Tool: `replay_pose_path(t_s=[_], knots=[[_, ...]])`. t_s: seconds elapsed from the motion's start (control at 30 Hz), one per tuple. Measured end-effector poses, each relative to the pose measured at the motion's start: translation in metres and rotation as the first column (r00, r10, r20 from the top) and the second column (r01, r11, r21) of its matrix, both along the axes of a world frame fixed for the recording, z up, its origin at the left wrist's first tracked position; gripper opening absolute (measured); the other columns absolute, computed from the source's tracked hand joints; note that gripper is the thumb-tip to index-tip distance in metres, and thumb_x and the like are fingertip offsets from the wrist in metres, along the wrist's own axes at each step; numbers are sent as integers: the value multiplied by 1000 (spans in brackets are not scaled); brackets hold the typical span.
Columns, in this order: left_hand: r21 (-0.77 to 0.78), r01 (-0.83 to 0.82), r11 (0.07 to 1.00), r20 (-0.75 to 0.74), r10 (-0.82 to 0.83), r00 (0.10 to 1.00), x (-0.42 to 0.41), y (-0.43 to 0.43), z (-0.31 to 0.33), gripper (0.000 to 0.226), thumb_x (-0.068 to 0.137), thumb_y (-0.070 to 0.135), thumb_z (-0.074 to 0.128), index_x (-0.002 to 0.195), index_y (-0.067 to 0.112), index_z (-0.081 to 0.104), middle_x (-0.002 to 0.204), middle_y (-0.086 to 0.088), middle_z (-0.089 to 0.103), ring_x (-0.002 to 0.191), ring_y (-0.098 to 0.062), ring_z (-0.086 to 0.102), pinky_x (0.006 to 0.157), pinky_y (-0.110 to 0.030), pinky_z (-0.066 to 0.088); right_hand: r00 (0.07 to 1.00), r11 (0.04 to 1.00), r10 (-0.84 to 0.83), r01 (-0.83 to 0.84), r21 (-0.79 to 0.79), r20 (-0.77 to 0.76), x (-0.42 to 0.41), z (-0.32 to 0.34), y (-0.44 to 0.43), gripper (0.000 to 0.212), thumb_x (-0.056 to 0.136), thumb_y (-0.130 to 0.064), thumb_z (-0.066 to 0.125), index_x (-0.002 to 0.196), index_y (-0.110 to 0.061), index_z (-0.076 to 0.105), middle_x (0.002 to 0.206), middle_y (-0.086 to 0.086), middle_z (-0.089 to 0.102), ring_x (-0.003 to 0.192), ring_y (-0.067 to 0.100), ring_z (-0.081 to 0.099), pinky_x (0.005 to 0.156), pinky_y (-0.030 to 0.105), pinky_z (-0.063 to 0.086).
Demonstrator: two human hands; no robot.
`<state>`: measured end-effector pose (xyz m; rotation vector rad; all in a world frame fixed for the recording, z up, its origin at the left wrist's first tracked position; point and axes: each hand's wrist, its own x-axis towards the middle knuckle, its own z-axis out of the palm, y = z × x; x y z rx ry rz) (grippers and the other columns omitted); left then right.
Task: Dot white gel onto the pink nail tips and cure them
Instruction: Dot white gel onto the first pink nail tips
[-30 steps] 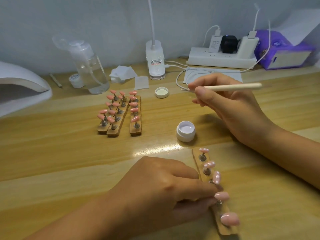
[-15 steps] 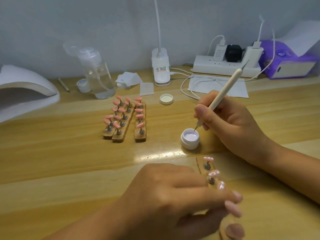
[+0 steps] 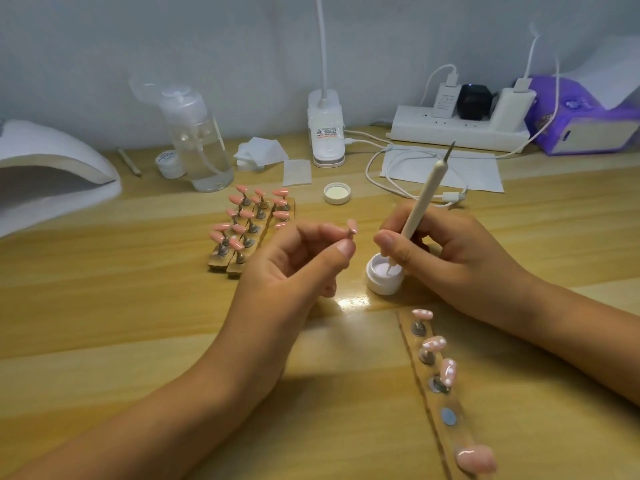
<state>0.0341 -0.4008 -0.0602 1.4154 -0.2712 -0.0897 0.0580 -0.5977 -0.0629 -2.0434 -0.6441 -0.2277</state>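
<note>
My left hand (image 3: 294,268) pinches a small stand with a pink nail tip (image 3: 352,226) on top, held up above the table. My right hand (image 3: 446,251) grips a white dotting pen (image 3: 424,199), whose lower point dips into the open white gel jar (image 3: 384,277). A wooden holder strip (image 3: 446,431) lies at the front right; three of its pink tips (image 3: 434,344) carry white dots, one magnet spot (image 3: 448,416) is bare, and a plain pink tip (image 3: 476,459) sits at its near end.
Three more wooden strips with pink tips (image 3: 247,226) lie mid-table. A white curing lamp (image 3: 45,168) stands at the left. A pump bottle (image 3: 197,140), jar lid (image 3: 337,193), wipes (image 3: 296,172), desk lamp base (image 3: 325,133), power strip (image 3: 457,128), cable and purple tissue pack (image 3: 585,123) line the back.
My left hand lifted one pink tip on its stand off the near strip and raised it. My right hand swung the pen upright and lowered its point into the gel jar.
</note>
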Motion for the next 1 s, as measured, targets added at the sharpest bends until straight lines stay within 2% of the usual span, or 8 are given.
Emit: replay_pose_path(t_s=[0.17, 0.27, 0.37, 0.47, 0.57, 0.7, 0.8, 1.0], knots=[[-4, -1, 1000, -30, 1, 1000, 3, 0, -2, 6, 78, 25, 71, 80, 30, 73, 70, 10, 64, 66, -2, 58, 62, -15, 48, 1000, 999, -4, 5, -38, 23, 0, -1, 1, 20, 93, -30, 56, 88, -12, 63, 74, -5, 59, 69, 16, 54, 61, 21, 43], [-7, 19, 1000, -34, -19, 999, 3, -1, -2, 5, 78, 26, 70, 79, 30, 73, 70, 10, 64, 65, -2, 58, 61, -15, 48, 1000, 1000, -13, 13, 20, 23, -2, 1, 1, 19, 95, -33, 58, 88, -15, 61, 74, -3, 59, 70, 17, 55, 62, 25, 45], [3, 38, 999, -29, -38, 999, 3, -2, -1, 7, 78, 24, 69, 80, 29, 74, 70, 10, 65, 63, -2, 57, 60, -13, 47, 998, 969, -53, 60, 240, -34, -2, 5, 1, 17, 95, -30, 57, 87, -15, 58, 73, -5, 58, 67, 9, 55, 63, 21, 45], [43, 104, 994, 7, -104, 995, 2, -3, -1, 13, 80, 19, 68, 89, 26, 74, 73, 9, 66, 63, -2, 55, 60, -13, 46, 987, 837, -63, 133, 530, -149, 1, 10, 0, 15, 90, -30, 55, 88, -16, 56, 72, -7, 61, 66, 7, 58, 66, 20, 49], [82, 168, 982, 28, -171, 985, -1, -4, 0, 12, 81, 16, 67, 90, 19, 74, 76, 10, 68, 63, -2, 55, 62, -14, 47, 979, 755, -4, 136, 641, -203, 1, 10, -1, 13, 86, -27, 66, 87, -19, 55, 73, -8, 62, 71, 8, 61, 75, 24, 54], [81, 192, 978, 14, -193, 981, -2, -5, 0, 10, 80, 18, 69, 86, 21, 75, 78, 7, 70, 65, -4, 58, 65, -16, 49, 964, 741, 137, 52, 669, -227, -4, 8, 1, 22, 82, -14, 71, 74, -23, 53, 68, -6, 54, 65, 7, 55, 78, 30, 54], [72, 191, 979, 7, -192, 981, -2, -5, 1, 8, 79, 14, 69, 85, 16, 74, 75, 4, 70, 64, -6, 59, 65, -18, 50, 939, 727, 246, -15, 687, -240, -9, 10, 4, 20, 80, -16, 65, 70, -20, 49, 62, -5, 51, 57, 7, 48, 78, 34, 56], [60, 195, 979, 4, -196, 981, -3, -6, 3, 9, 75, 16, 70, 82, 14, 74, 71, 1, 69, 63, -7, 60, 63, -17, 50, 915, 724, 233, 63, 687, -330, -12, 15, 9, 20, 79, -17, 67, 67, -20, 51, 57, -2, 46, 51, 7, 42, 68, 30, 57]])
